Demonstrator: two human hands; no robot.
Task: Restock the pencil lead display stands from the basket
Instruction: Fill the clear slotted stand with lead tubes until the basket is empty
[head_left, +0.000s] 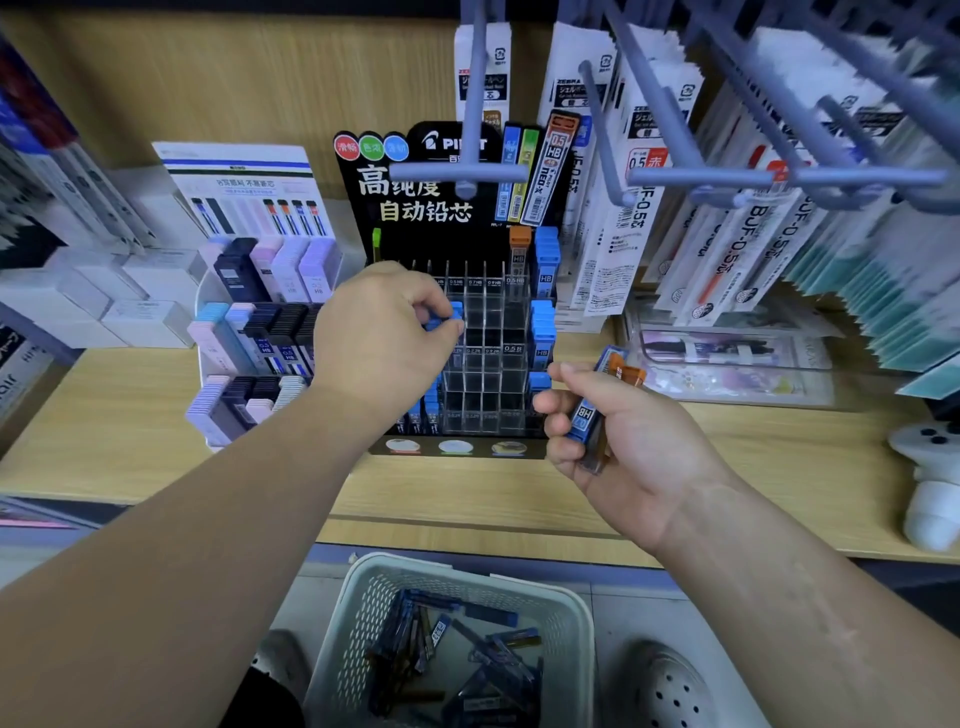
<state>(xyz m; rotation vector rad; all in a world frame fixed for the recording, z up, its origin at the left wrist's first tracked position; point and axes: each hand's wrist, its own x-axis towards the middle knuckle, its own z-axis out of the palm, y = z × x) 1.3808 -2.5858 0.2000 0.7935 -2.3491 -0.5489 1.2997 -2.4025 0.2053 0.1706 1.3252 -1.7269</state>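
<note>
A black Pilot lead display stand (488, 332) with clear tiered compartments sits on the wooden shelf. My left hand (379, 332) pinches blue-capped lead cases (441, 318) over the stand's left middle slots. My right hand (613, 431) grips a few lead cases (597, 410), blue and orange capped, just right of the stand's lower front. A white perforated basket (358, 623) on the floor below holds several more lead cases (457, 654). Blue cases fill the stand's right column (543, 332).
A white tiered stand (260, 332) of pastel and dark lead cases stands left of the Pilot stand. Grey peg hooks (467, 171) with hanging refill packs (644, 208) jut out overhead. White boxes (140, 317) lie at the left; a white controller-like object (930, 467) at the right edge.
</note>
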